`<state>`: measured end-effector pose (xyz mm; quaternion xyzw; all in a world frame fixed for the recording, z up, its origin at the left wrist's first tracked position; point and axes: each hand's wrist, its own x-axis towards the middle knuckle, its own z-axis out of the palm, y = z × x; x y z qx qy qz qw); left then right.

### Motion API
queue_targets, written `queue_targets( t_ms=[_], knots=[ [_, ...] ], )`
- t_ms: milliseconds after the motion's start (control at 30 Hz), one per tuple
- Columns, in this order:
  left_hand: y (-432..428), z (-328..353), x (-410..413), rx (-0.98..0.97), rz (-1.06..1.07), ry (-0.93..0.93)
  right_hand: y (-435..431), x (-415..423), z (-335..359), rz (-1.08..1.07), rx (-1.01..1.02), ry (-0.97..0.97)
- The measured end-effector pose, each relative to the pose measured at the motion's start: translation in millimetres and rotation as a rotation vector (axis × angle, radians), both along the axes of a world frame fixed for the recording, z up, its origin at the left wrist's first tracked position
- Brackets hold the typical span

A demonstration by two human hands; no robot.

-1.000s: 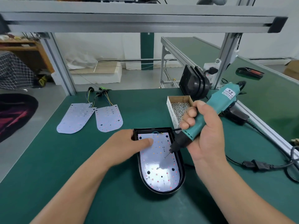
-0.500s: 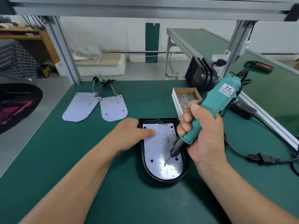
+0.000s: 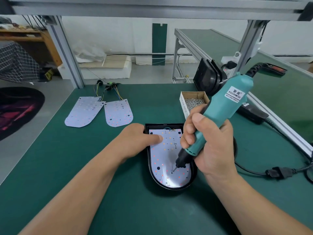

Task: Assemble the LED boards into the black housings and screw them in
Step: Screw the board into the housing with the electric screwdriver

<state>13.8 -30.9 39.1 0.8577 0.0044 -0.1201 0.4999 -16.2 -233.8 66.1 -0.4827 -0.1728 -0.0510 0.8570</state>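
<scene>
Head view: you are looking down at both hands over the dark green bench mat [image 3: 67, 167].
Right grip: your right hand [image 3: 211, 150] is clenched round the teal plastic electric screwdriver [image 3: 225, 106], which tilts away from you.
Left grip: your left hand [image 3: 135, 141] grasps nothing. Its forefinger lies straight, pressing the board down across from the driver grip.
Task's thing: the white round-ended LED board [image 3: 162, 158] sits inside the black plastic housing [image 3: 193, 177], directly below your right grip.
Just changed: a second ago the bit hung over the board's lower half. Now its tip is down at a hole near the rounded end (whether a screw rides on it is too small to tell).
Meaning: you appear to be starting to fasten this board, so keep the left finger pressing.
Supplies: the open cardboard box of silver screws [image 3: 194, 100] stands just beyond your right knuckles.
Left to do: two bare white LED boards with wire tails [image 3: 84, 112] lie well beyond your left hand, not yet housed.
</scene>
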Motion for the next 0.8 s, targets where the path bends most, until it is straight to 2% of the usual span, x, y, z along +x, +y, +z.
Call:
queue_targets(
  t_ms=[367, 633, 800],
  knots=[
    [-1.6, -3.4, 2.7, 0.015, 0.029, 0.003, 2.9, -3.7, 0.0, 0.219, -0.182, -0.282],
    [-2.2, -4.9, 5.4, 0.053, 0.018, 0.001, -4.3, 3.3, 0.3, 0.43, -0.158, -0.22],
    [-1.3, -6.5, 5.1, 0.058, 0.044, 0.002, -11.2, 4.9, 5.5, 0.391, -0.052, -0.201]
  ],
)
